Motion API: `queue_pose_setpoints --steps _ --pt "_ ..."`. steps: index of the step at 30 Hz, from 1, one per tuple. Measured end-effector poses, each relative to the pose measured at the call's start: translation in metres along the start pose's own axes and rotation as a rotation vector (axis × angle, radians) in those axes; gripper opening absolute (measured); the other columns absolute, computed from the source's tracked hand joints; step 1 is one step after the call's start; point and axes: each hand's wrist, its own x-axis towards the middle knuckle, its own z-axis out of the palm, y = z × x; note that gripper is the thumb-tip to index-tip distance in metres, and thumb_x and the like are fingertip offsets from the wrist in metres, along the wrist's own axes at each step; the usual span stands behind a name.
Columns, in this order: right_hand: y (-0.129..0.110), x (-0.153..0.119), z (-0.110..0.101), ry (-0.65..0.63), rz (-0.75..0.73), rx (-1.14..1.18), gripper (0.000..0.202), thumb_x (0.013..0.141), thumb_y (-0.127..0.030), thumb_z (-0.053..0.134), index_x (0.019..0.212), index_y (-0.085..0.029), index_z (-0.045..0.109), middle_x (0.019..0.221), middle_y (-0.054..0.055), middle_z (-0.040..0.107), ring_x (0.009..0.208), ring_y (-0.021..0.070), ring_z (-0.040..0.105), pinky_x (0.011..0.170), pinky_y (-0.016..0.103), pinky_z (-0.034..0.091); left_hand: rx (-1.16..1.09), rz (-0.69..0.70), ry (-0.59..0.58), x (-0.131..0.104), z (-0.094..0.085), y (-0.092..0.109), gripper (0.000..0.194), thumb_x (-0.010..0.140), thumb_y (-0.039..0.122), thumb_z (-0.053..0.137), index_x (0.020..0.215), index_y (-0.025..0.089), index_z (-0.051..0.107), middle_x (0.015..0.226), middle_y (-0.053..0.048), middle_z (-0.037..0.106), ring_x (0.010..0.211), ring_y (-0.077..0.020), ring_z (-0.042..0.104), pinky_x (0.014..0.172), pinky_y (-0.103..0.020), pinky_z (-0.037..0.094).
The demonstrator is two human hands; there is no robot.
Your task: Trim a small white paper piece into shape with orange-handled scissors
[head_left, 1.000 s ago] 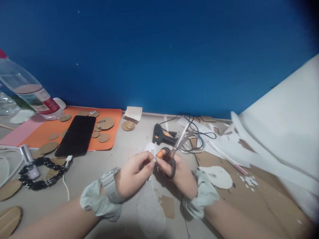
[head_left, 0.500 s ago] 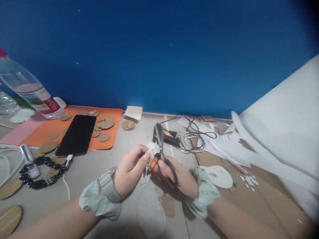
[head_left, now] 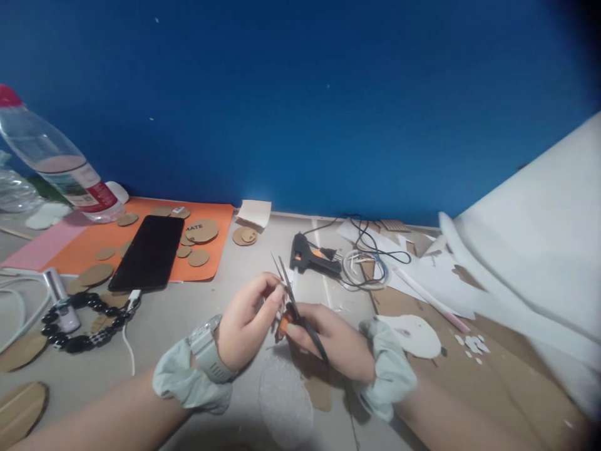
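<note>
My right hand [head_left: 323,338] is closed round the handles of black scissors [head_left: 287,282], whose blades point up and slightly left, a little apart. An orange part shows by its fingertips. Just left of the blades, my left hand [head_left: 256,316] has thumb and fingers pinched together; what they hold is too small and hidden to name. Below both hands lies a glittery white oval piece [head_left: 285,401], next to a brown cardboard scrap [head_left: 319,389]. Beyond the hands a black glue gun [head_left: 312,255] rests on its side.
At the left are a phone [head_left: 149,254], a beaded bracelet [head_left: 75,341], a bottle [head_left: 70,169] and cardboard discs on orange paper [head_left: 225,241]. Coiled cables [head_left: 364,269], a white cutout [head_left: 416,335], small white pieces [head_left: 474,343] and a large white object [head_left: 530,250] are at the right.
The scissors have tilted to the left, and their blades now stand by my left fingertips instead of in front of the glue gun. My left hand keeps its pinch.
</note>
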Motion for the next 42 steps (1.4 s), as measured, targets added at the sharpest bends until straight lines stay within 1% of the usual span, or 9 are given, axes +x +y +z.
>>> queue_pose_setpoints --steps 5,17,21,26,28,33,36,39,42 --pt "-0.0011 0.0003 0.0000 -0.001 -0.003 0.046 0.033 0.089 -0.049 0.049 0.080 -0.017 0.052 0.071 -0.001 0.048 0.064 0.0127 0.044 0.061 0.023 0.040 0.021 0.011 -0.009 0.0000 0.0001 0.0007 0.017 0.094 0.023 0.042 0.079 0.019 0.050 0.072 0.001 0.053 0.067 -0.0129 0.050 0.065 -0.024 0.040" --pt "0.0014 0.0001 0.0004 -0.004 -0.011 -0.007 0.041 0.091 -0.056 0.040 0.079 -0.017 0.051 0.070 -0.001 0.046 0.064 0.0133 0.043 0.061 0.024 0.039 0.037 -0.002 -0.026 0.0005 -0.0001 0.0006 0.017 0.094 0.023 0.042 0.079 0.019 0.050 0.070 0.002 0.052 0.066 -0.0118 0.050 0.065 -0.023 0.040" --pt "0.0002 0.0005 0.0017 0.028 -0.020 0.034 0.041 0.089 -0.056 0.043 0.079 -0.017 0.052 0.071 -0.001 0.046 0.065 0.0133 0.042 0.063 0.024 0.038 0.026 -0.010 -0.027 -0.0001 0.0002 0.0007 0.018 0.094 0.023 0.042 0.079 0.019 0.050 0.070 0.002 0.052 0.066 -0.0116 0.050 0.065 -0.023 0.040" --pt "0.0051 0.0019 0.0034 0.047 -0.011 0.142 0.037 0.088 -0.051 0.049 0.075 -0.017 0.051 0.066 -0.002 0.044 0.061 0.0119 0.040 0.058 0.024 0.036 0.024 -0.016 -0.024 0.0006 -0.0001 0.0010 0.017 0.094 0.024 0.043 0.081 0.018 0.052 0.072 0.002 0.054 0.068 -0.0116 0.051 0.066 -0.023 0.041" --pt "0.0060 0.0026 0.0051 0.111 0.003 0.201 0.034 0.089 -0.047 0.051 0.074 -0.017 0.052 0.064 -0.003 0.043 0.059 0.0113 0.039 0.057 0.024 0.035 0.027 -0.026 -0.038 0.0004 -0.0003 0.0008 0.018 0.095 0.024 0.043 0.082 0.018 0.053 0.073 0.002 0.055 0.068 -0.0113 0.051 0.066 -0.023 0.041" --pt "-0.0007 0.0040 0.0074 0.403 0.078 0.340 0.021 0.085 -0.038 0.059 0.083 -0.018 0.051 0.066 -0.004 0.048 0.057 0.0112 0.043 0.053 0.023 0.037 0.045 -0.059 -0.105 0.0008 0.0008 -0.0022 0.018 0.095 0.025 0.041 0.082 0.018 0.052 0.073 0.002 0.054 0.068 -0.0119 0.051 0.066 -0.025 0.041" --pt "-0.0025 0.0038 0.0067 0.460 0.089 0.332 0.020 0.083 -0.036 0.062 0.084 -0.019 0.051 0.065 -0.004 0.049 0.055 0.0112 0.044 0.050 0.022 0.037 0.047 -0.059 -0.150 0.0021 0.0016 -0.0035 0.018 0.094 0.024 0.041 0.081 0.018 0.051 0.072 0.002 0.053 0.066 -0.0118 0.050 0.065 -0.025 0.041" --pt "0.0003 0.0025 0.0067 0.420 0.051 0.283 0.021 0.087 -0.039 0.056 0.081 -0.019 0.051 0.067 -0.003 0.050 0.060 0.0122 0.046 0.055 0.023 0.039 0.033 -0.040 -0.141 0.0018 0.0016 -0.0023 0.018 0.095 0.023 0.041 0.082 0.018 0.052 0.073 0.002 0.054 0.067 -0.0117 0.051 0.066 -0.025 0.041" --pt "0.0035 0.0013 0.0061 0.252 -0.014 0.168 0.025 0.091 -0.040 0.049 0.081 -0.018 0.052 0.074 0.000 0.053 0.068 0.0135 0.048 0.064 0.025 0.041 -0.003 -0.039 -0.106 -0.0002 0.0009 0.0002 0.018 0.095 0.024 0.041 0.082 0.018 0.052 0.072 0.002 0.054 0.067 -0.0115 0.051 0.065 -0.024 0.041"
